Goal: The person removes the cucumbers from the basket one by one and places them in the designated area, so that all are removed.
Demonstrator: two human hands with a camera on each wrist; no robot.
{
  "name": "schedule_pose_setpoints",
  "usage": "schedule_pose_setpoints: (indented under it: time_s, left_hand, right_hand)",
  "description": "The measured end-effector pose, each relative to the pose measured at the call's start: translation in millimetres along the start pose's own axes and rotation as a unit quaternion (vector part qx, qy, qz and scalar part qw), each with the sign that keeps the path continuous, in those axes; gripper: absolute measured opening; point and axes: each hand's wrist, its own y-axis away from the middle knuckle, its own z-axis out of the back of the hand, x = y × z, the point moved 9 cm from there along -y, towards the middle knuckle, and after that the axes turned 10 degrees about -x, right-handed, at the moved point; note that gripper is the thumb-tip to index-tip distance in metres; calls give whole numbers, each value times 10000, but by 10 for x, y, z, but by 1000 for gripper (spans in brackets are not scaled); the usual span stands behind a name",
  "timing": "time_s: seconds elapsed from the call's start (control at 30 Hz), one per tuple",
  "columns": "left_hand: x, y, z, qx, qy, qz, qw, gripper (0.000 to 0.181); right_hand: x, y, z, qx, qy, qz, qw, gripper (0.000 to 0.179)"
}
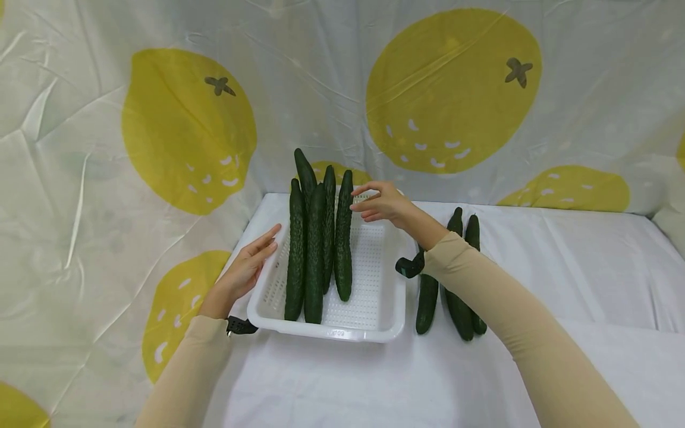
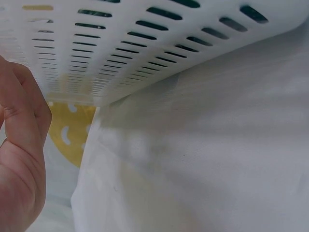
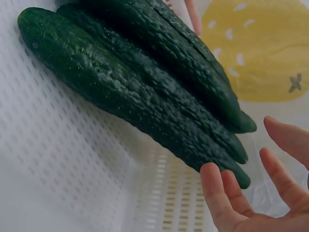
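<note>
From here I see cucumbers [image 1: 314,255] leaning in a white basket [image 1: 326,333], centre frame. The right hand [image 1: 386,205] has fingers spread near the rightmost one's tip; centre-left, the left hand [image 1: 246,270] has fingers straight beside the basket.

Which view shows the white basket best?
The head view: most of the white basket, rim and interior, shows there, with cucumbers inside. The left wrist view shows only its slotted outer side; the right wrist view, part of its perforated interior.

Cucumbers [image 1: 314,255] in basket [image 1: 366,267], others [image 1: 457,310] to right
</note>
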Motion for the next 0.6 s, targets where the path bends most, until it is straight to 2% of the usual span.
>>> schedule_pose_setpoints:
  time_s: [0.6]
  left_hand:
    - [-1, 21, -15, -69, -155, 20, 9999, 56]
  right_hand:
    - [-243, -137, -279, -455, 60, -403, 9981, 44]
